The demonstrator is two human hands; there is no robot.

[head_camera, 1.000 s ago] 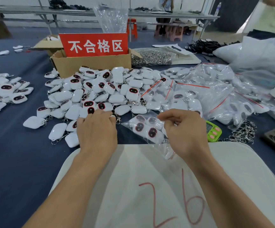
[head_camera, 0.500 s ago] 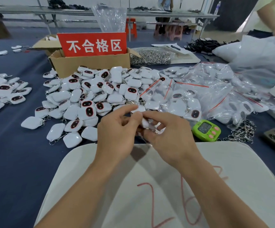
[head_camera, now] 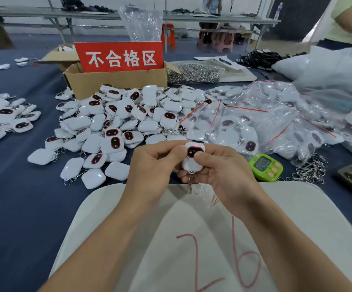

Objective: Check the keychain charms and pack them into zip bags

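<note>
Board: white sheet [head_camera: 171,239] marked "26" in red, at the desk's near edge.
Left grip [head_camera: 152,165]: thumb and fingers pinch the charm's left side.
Right grip [head_camera: 223,171]: thumb pressed on the charm's face, fingers curled beneath it.
Charm [head_camera: 193,157]: white, with its dark red-rimmed face up; held over the board's far edge.
Clasp [head_camera: 190,184]: metal, hangs below the charm.
Timer [head_camera: 264,167]: green, just right of the right grip.
Loose charms [head_camera: 118,123]: heap, desk middle.
Zip bags [head_camera: 255,123]: clear, red-striped, filled with charms; touching the heap's right side.
Box [head_camera: 116,83]: cardboard, behind the heap, bearing a red sign [head_camera: 119,56].
Spare clasps [head_camera: 194,73]: silver pile beside the box, toward the far edge.
</note>
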